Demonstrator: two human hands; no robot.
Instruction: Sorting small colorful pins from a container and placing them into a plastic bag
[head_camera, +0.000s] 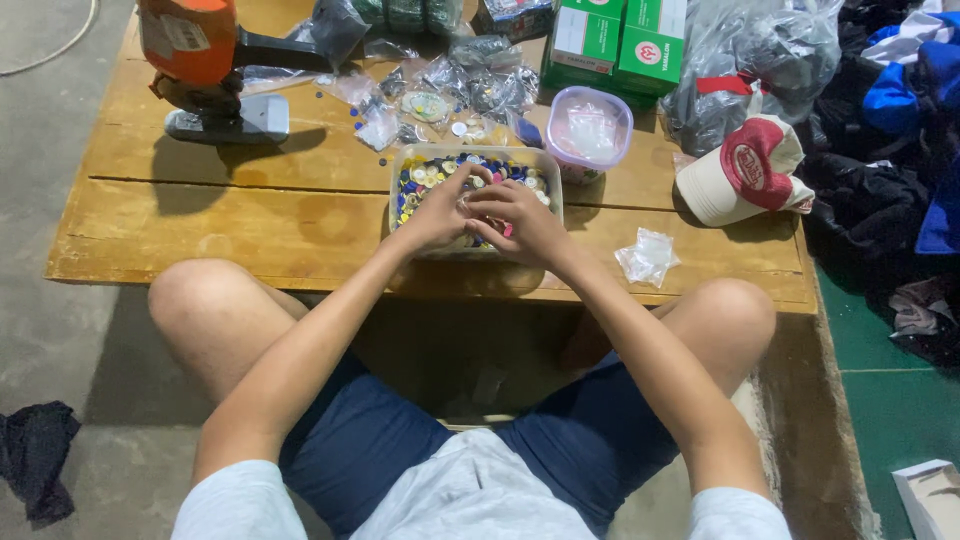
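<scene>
Hands meet over a clear tub (402, 172) of mixed buttons (428, 175) in blue, yellow and white. The left hand (437, 212) has its fingers curled, tips pressed toward the right hand, and seems to pinch something small, though what it is cannot be told. The right hand (517, 220) is likewise curled, thumb and fingers closed together against the left fingertips; a bit of pink shows beside it, too small to name. Both hands lie above the near half of the tub, which sits near the front edge of a low wooden table (250, 225).

Just right of the tub's far corner stands a round tub (589, 130) with a lilac lid. Behind the button tub lie several small clear bags (470, 85) and loose buttons. At the far left of the table is an orange machine (200, 60) on a grey base. Green boxes (620, 40) stand at the back, next to a big grey plastic bag (760, 60). A red and cream cap (745, 170) rests at the right end, and a crumpled small bag (648, 257) lies near the front edge, right of the hands. Dark clothes (890, 180) are heaped on the floor to the right; a dark rag (35, 455) lies on the floor at left.
</scene>
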